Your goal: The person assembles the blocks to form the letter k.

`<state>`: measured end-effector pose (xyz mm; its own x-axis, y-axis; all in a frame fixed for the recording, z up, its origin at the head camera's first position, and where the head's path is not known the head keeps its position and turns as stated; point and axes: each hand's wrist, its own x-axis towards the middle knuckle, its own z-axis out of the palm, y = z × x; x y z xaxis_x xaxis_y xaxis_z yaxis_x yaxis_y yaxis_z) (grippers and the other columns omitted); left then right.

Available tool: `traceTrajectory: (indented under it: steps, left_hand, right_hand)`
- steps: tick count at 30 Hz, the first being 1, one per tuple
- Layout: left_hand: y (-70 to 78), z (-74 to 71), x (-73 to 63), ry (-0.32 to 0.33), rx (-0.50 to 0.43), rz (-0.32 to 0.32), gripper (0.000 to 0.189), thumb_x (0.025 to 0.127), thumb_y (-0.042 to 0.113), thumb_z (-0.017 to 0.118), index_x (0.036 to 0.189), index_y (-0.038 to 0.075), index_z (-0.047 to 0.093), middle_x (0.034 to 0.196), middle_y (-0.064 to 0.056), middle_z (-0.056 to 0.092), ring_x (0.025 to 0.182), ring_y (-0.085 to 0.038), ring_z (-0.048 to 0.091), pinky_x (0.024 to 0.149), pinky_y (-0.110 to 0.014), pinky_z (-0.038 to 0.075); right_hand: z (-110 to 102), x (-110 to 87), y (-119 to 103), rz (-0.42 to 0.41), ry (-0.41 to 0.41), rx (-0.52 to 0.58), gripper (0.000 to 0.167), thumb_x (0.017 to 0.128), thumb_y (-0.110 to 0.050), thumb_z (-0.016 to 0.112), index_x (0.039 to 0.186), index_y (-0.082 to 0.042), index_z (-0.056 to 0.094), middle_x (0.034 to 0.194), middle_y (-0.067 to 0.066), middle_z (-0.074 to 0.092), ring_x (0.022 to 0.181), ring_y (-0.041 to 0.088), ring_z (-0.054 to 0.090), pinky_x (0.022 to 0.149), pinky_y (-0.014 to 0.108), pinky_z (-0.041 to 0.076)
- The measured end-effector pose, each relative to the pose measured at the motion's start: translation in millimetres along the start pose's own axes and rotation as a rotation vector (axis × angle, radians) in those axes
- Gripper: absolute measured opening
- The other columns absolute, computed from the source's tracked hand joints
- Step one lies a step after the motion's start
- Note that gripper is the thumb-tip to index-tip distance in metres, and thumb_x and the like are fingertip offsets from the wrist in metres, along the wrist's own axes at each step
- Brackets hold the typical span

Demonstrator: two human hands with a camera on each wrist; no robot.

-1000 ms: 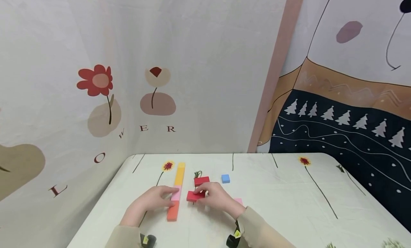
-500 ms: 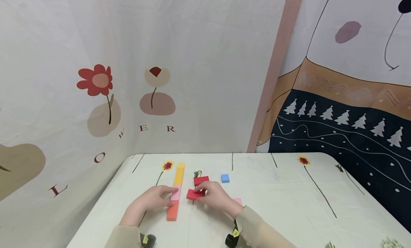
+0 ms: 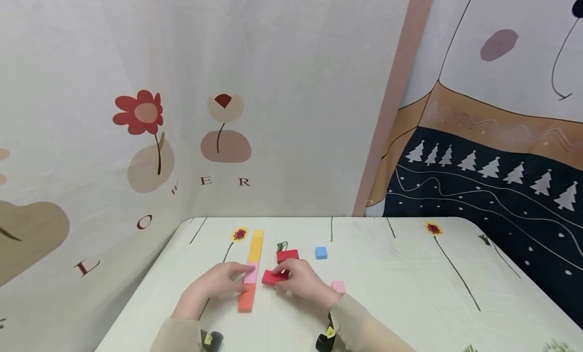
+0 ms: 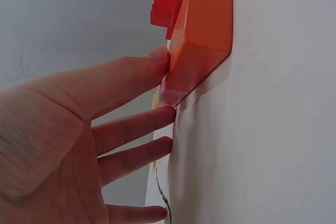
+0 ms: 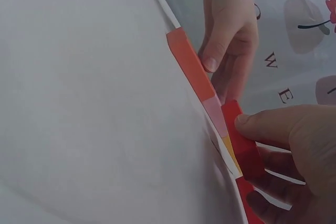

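**Gap narrowing**

Block row [image 3: 251, 277] is lying at your 11 o'clock. Your left hand [image 3: 219, 280] is touching it, straight-fingered, gripping nothing. Your right hand [image 3: 302, 282] is pinching a red block [image 3: 269, 278] at the row's 3 o'clock, edging it closer.

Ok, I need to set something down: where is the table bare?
Bare table lies right of the blue block and small pink block, over to the printed flower. It's crowded around the left hand, block row, right hand and two red blocks.
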<state>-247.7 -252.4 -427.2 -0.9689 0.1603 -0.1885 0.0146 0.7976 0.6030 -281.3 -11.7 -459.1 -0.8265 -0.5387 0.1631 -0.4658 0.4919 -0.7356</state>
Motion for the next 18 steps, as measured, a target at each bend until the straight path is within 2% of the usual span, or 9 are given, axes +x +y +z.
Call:
traceTrajectory:
  steps: [8,18]
  left_hand:
    - [0.1,0.5,1.1,0.003,0.01,0.005,0.051,0.078,0.026,0.081,0.126,0.022,0.066,0.127,-0.004,0.061,0.125,-0.034,0.049,0.1,-0.06,0.038]
    - [1.0,0.2,0.4,0.003,0.021,-0.012,0.052,0.078,0.027,0.081,0.127,0.022,0.066,0.128,-0.005,0.061,0.125,-0.034,0.048,0.099,-0.061,0.039]
  right_hand:
    - [3.7,2.4,0.5,0.017,0.017,-0.019,0.024,0.08,-0.01,0.077,0.103,-0.015,0.074,0.094,-0.011,0.065,0.082,0.008,0.054,0.074,0.024,0.049]
    - [8.1,6.3,2.5,0.011,-0.002,-0.042,0.024,0.08,-0.011,0.078,0.103,-0.015,0.074,0.093,-0.011,0.065,0.081,0.007,0.054,0.075,0.024,0.05]
